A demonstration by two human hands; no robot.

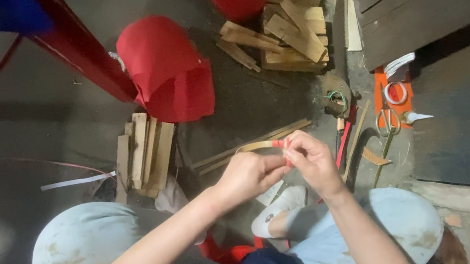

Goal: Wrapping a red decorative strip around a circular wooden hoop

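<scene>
A thin bamboo strip (258, 146) is being held just below the middle of the frame, pinched between both hands. It is pale tan, flat and narrow, bent into a shallow arc, with a band of red (278, 143) wrapped at its right end where the fingers meet. The left hand (247, 176) is being kept closed, its fingertips gripping the strip from beneath. The right hand (311, 160) is being curled tightly too, thumb and forefinger pressing on the red band. Both hands are being held above the floor, between the knees in pale blue trousers (79, 247). A red paper lantern (168, 70) is lying in the upper middle of the frame, well apart from the hands. Flat wooden slats (144, 153) are being stacked to the left of the hands, and more (288, 31) are piled at the upper right. Scissors (386, 122) are resting on an orange sheet (379, 85) at the right.
</scene>
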